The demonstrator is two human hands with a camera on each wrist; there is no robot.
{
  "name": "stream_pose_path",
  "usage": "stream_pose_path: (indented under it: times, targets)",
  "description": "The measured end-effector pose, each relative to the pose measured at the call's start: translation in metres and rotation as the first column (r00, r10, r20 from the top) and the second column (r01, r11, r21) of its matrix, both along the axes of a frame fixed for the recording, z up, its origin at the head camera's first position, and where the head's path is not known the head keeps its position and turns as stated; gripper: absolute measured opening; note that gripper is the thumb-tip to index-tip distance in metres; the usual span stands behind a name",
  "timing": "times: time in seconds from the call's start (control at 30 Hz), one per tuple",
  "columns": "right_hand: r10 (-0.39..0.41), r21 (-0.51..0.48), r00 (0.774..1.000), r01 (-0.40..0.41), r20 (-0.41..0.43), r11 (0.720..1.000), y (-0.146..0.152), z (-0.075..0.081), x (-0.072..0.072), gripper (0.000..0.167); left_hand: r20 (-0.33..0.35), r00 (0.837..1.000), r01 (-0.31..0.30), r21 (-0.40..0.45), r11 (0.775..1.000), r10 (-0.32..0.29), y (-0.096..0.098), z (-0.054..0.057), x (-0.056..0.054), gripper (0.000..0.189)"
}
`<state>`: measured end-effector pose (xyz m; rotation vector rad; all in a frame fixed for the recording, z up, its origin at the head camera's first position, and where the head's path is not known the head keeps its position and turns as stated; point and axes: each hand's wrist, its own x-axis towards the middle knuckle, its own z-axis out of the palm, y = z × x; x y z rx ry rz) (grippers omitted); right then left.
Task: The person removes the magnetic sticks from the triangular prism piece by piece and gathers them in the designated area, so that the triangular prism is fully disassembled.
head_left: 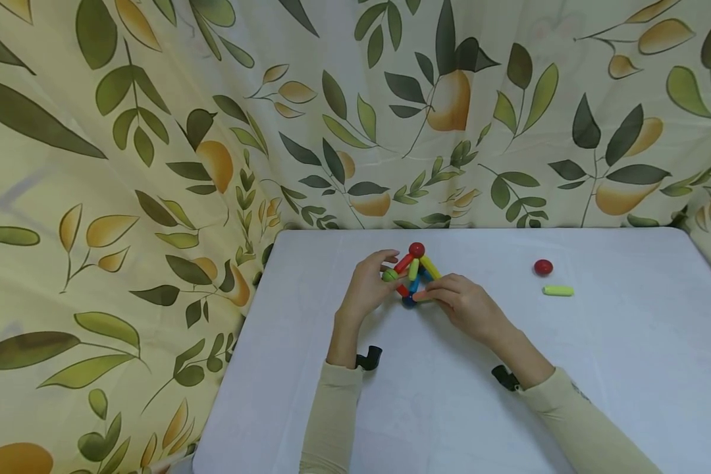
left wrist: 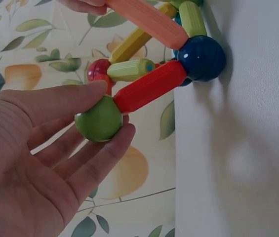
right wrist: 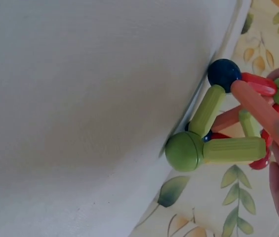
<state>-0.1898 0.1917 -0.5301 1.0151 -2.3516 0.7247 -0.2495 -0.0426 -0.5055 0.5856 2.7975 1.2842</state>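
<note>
A frame of coloured magnetic sticks and balls stands on the white table, with a red ball point(head_left: 417, 249) at its top. My left hand point(head_left: 364, 284) pinches a green ball point(left wrist: 99, 118) at the frame's left corner between thumb and fingers. From that ball a red stick point(left wrist: 150, 87) runs to a dark blue ball point(left wrist: 202, 58) low at the front. My right hand point(head_left: 465, 308) pinches the free end of an orange stick point(left wrist: 149, 20), whose other end meets the blue ball. In the right wrist view, another green ball point(right wrist: 184, 151) joins two light green sticks.
On the table's right side lie a loose red ball point(head_left: 543, 266) and a light green stick point(head_left: 558, 290). The white table point(head_left: 426, 408) reaches back to a leaf-and-fruit patterned curtain point(head_left: 308, 131), which also hangs along the left side.
</note>
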Motion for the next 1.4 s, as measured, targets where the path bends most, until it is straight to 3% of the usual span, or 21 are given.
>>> stream_pose_path:
  times: [0.37,0.87,1.03,1.3,1.4]
  targets:
    - [-0.054,-0.024,0.997,0.055,0.052,0.998,0.0,-0.002,0.0,0.047,-0.036,0.999,0.004,-0.008,1.0,-0.004,0.0,0.0,0.0,0.055]
    - [-0.026,-0.042,0.981,0.035,0.194,0.999,-0.009,-0.002,-0.016,0.027,-0.027,0.999,0.02,0.053,0.998,-0.018,0.002,0.0,0.002,0.056]
    - [-0.037,-0.038,0.959,0.05,0.283,0.998,-0.009,-0.006,-0.02,0.026,-0.006,1.0,0.029,0.072,0.997,-0.029,0.002,0.001,0.002,0.057]
    - [-0.057,-0.022,0.892,0.075,0.448,0.997,-0.011,-0.008,-0.024,0.02,0.034,0.998,0.056,0.1,0.993,-0.06,0.004,0.002,0.004,0.059]
    - [-0.06,-0.01,0.882,0.073,0.468,0.997,-0.011,-0.009,-0.025,0.021,0.037,0.997,0.061,0.097,0.993,-0.065,0.005,0.003,0.005,0.06]
